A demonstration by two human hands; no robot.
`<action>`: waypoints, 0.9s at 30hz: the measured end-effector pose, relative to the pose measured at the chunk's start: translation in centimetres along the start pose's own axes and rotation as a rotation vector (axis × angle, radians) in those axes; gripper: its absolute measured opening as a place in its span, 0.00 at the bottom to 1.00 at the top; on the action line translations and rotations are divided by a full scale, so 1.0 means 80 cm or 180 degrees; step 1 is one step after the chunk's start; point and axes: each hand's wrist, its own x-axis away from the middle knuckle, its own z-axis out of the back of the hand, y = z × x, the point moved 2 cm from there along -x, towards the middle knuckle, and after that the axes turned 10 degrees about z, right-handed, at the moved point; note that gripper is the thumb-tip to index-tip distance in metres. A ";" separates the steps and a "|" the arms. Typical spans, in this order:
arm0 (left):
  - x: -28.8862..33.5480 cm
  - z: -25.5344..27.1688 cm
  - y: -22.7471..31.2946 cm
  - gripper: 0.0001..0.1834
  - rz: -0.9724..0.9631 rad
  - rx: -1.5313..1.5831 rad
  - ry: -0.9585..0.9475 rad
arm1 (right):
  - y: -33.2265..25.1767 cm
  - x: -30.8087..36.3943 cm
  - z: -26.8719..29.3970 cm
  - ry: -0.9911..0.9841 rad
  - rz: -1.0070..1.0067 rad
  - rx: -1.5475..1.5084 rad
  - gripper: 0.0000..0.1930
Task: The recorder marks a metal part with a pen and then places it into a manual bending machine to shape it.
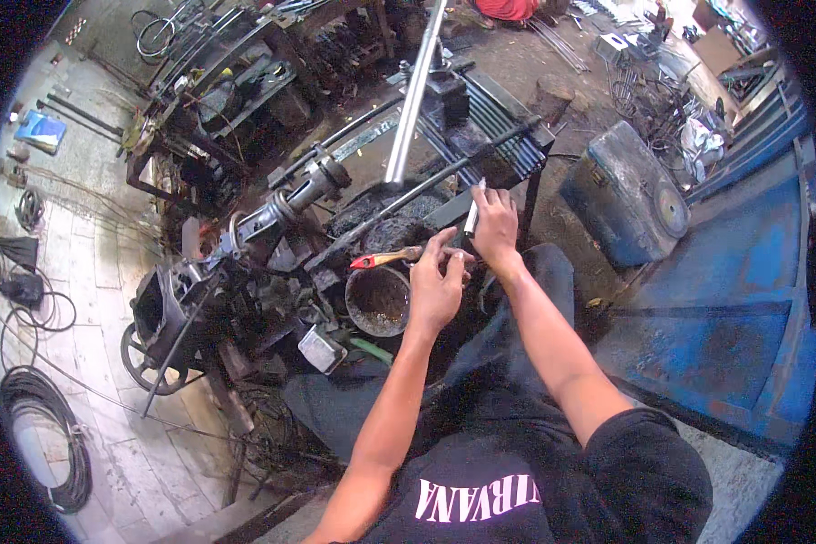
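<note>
My right hand [496, 227] is closed around a short, pale metal piece [471, 218], at the near edge of a metal frame of bars [503, 127]. Close beside it on the left, my left hand [437, 286] has its fingers bent and apart. A brush with a red and yellow handle [372, 260] lies over the rim of a round pot [352, 304]; its other end meets my left fingers, and I cannot make out any grip on it. Beyond both hands, a long shiny metal rod [415, 100] slants up and away.
At left stands a dark machine with a handwheel [140, 349]. A black hose coil [72, 444] lies on the pale floor. To the right are a dented metal canister [621, 195] and a blue metal panel [716, 335]. A small metal tin [322, 349] sits near my knee.
</note>
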 end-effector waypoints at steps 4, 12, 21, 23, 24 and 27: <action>0.007 0.018 -0.007 0.22 0.0069 0.0100 0.0055 | -0.019 -0.003 0.000 -0.0119 -0.0046 0.0073 0.22; 0.015 0.029 -0.011 0.21 -0.0031 0.0131 0.0025 | -0.014 -0.016 -0.020 -0.0173 -0.0361 0.0271 0.18; 0.016 0.026 -0.021 0.20 0.0061 0.0350 -0.0057 | -0.029 0.005 0.002 -0.0664 -0.0646 0.0109 0.19; 0.014 0.024 -0.023 0.20 0.0004 0.0446 -0.0010 | -0.031 0.027 0.015 -0.0387 -0.0902 -0.0367 0.22; 0.012 0.021 -0.024 0.20 0.0008 0.0449 -0.0017 | -0.032 0.032 0.019 -0.0010 -0.0951 -0.0546 0.21; 0.003 0.011 -0.031 0.20 0.0326 0.0525 -0.0081 | -0.040 0.032 0.050 0.0294 -0.0780 -0.0904 0.18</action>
